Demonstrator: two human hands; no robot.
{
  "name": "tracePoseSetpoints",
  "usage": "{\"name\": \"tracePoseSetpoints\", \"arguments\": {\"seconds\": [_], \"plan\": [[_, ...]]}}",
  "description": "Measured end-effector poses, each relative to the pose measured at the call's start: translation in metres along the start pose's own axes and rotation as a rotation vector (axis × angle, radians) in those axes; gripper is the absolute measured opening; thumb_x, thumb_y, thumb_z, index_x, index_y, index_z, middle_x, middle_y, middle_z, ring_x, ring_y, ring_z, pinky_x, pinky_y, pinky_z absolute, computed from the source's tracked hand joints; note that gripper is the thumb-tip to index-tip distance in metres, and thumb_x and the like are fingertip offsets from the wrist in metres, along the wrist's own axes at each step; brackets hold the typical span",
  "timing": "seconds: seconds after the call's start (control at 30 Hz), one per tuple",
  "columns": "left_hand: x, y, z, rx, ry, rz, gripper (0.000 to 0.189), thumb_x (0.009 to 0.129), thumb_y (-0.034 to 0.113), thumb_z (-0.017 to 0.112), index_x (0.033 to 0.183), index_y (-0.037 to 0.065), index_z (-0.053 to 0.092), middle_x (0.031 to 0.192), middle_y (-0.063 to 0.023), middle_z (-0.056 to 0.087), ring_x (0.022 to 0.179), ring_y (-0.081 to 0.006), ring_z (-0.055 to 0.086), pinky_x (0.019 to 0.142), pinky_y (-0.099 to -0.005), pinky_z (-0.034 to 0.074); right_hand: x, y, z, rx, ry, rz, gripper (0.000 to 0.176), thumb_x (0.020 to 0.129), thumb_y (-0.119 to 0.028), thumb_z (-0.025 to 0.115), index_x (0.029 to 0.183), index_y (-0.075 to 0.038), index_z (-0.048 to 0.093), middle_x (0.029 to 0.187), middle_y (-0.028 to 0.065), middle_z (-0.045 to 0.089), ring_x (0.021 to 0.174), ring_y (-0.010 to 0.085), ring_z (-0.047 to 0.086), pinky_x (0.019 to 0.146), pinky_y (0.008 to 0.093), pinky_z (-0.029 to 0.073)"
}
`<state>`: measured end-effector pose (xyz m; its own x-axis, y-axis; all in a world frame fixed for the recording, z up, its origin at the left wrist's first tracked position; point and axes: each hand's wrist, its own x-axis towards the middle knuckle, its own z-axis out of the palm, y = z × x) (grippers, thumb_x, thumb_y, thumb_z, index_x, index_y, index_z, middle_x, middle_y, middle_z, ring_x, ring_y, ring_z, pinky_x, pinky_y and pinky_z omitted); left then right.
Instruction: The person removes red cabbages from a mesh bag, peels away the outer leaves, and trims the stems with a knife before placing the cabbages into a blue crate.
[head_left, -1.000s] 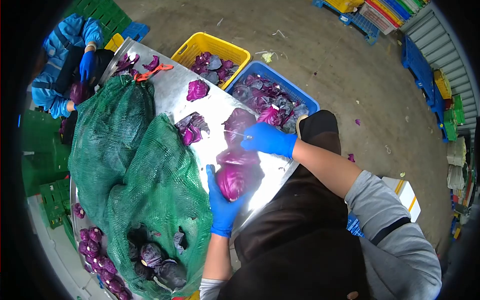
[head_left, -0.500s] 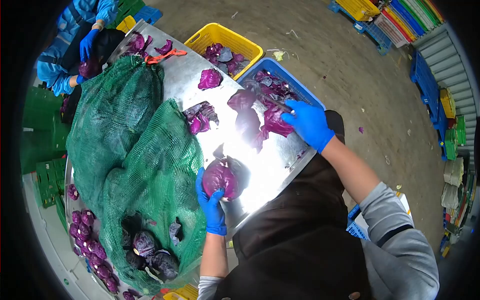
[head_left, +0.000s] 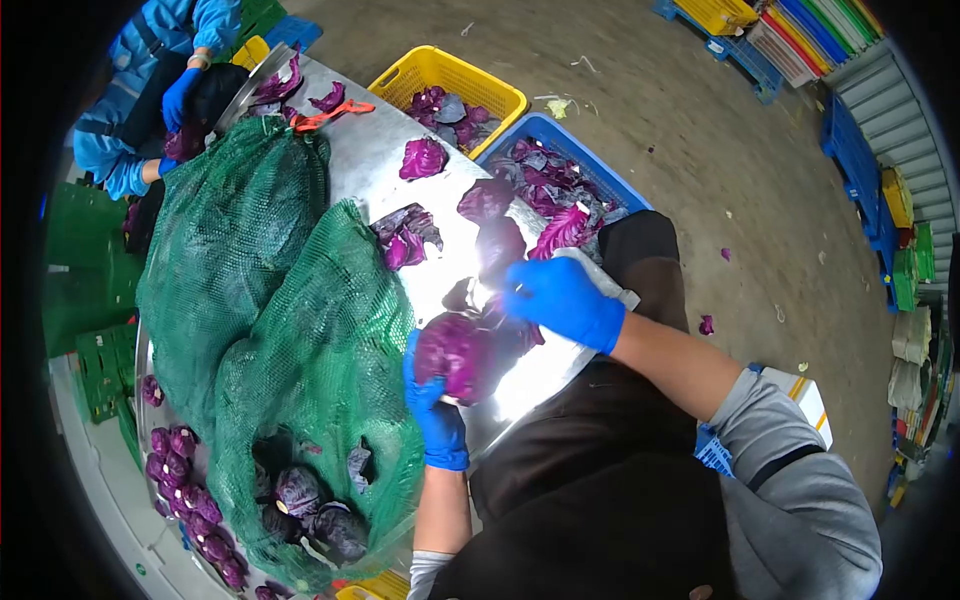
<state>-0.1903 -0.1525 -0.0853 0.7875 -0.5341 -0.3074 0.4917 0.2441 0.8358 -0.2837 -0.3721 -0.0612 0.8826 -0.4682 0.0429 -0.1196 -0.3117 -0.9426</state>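
My left hand (head_left: pixel 436 425), in a blue glove, grips a round red cabbage (head_left: pixel 452 358) from its near left side, low over the metal table. Right beside the cabbage's upper right is my right hand (head_left: pixel 565 303), also blue-gloved, with curled fingers. Motion and glare blur its fingertips, and what they hold is hidden. Loose dark purple leaves (head_left: pixel 486 201) lie on the table beyond my hands. Another torn leaf clump (head_left: pixel 405 236) is left of them.
Green mesh sacks (head_left: pixel 320 330) cover the table's left side, one open over several cabbages (head_left: pixel 298 491). A blue crate (head_left: pixel 612 186) and a yellow crate (head_left: pixel 450 72) hold leaves. Trimmed cabbages (head_left: pixel 185 485) line the far left edge. A co-worker's gloved hand (head_left: pixel 178 98) touches a cabbage.
My right hand has come from over the blue crate's edge back to the cabbage. A bright purple leaf it was near now lies at the crate's rim. My left hand keeps its grip.
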Motion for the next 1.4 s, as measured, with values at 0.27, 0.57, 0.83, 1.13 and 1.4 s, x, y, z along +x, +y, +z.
{"name": "tracePoseSetpoints", "arguments": {"seconds": [0.27,0.57,0.83,1.13,1.4], "plan": [[0.015,0.026,-0.031,-0.487,0.010,-0.145,0.066,0.078,0.040,0.060,0.130,0.002,0.046,0.130,-0.0167,0.052,0.118,-0.0319,0.052,0.102,-0.0476,0.042,0.038,-0.030,-0.005,-0.273,0.097,-0.085,0.025,0.082,-0.017,0.064,0.102,-0.002,0.066,0.086,0.0111,0.070,0.078,0.0198,0.068,0.071,0.0337,0.053],[0.012,0.025,-0.018,-0.569,-0.013,-0.133,0.072,0.076,0.040,0.062,0.133,0.001,0.043,0.130,-0.0182,0.050,0.117,-0.0328,0.051,0.102,-0.0456,0.042,0.029,-0.053,-0.012,-0.031,-0.299,0.034,0.022,0.085,-0.020,0.064,0.099,-0.003,0.066,0.088,0.0080,0.068,0.079,0.0131,0.064,0.070,0.0287,0.051],[0.027,0.021,-0.028,-0.412,0.189,-0.012,0.066,0.082,0.042,0.059,0.133,0.003,0.044,0.130,-0.0165,0.051,0.118,-0.0325,0.051,0.104,-0.0474,0.040,0.013,-0.051,-0.058,0.062,-0.065,0.198,0.026,0.081,-0.016,0.069,0.103,-0.003,0.065,0.083,0.0027,0.066,0.076,0.0099,0.061,0.068,0.0266,0.049],[0.017,0.030,-0.020,-0.558,-0.048,-0.091,0.069,0.073,0.039,0.061,0.131,0.005,0.047,0.128,-0.0167,0.053,0.115,-0.0325,0.053,0.103,-0.0477,0.040,0.031,-0.063,-0.016,0.110,-0.245,-0.047,0.054,0.078,-0.018,0.071,0.128,-0.012,0.053,0.119,0.0076,0.058,0.091,0.0171,0.063,0.075,0.0326,0.052],[0.015,0.024,-0.022,-0.370,0.043,-0.061,0.065,0.073,0.034,0.057,0.127,-0.001,0.050,0.119,-0.0174,0.058,0.108,-0.0298,0.058,0.097,-0.0412,0.045,0.035,-0.088,0.012,-0.189,-0.384,-0.441,0.041,0.076,-0.023,0.071,0.113,-0.011,0.059,0.101,0.0077,0.062,0.075,0.0259,0.064,0.065,0.0339,0.051]]}}
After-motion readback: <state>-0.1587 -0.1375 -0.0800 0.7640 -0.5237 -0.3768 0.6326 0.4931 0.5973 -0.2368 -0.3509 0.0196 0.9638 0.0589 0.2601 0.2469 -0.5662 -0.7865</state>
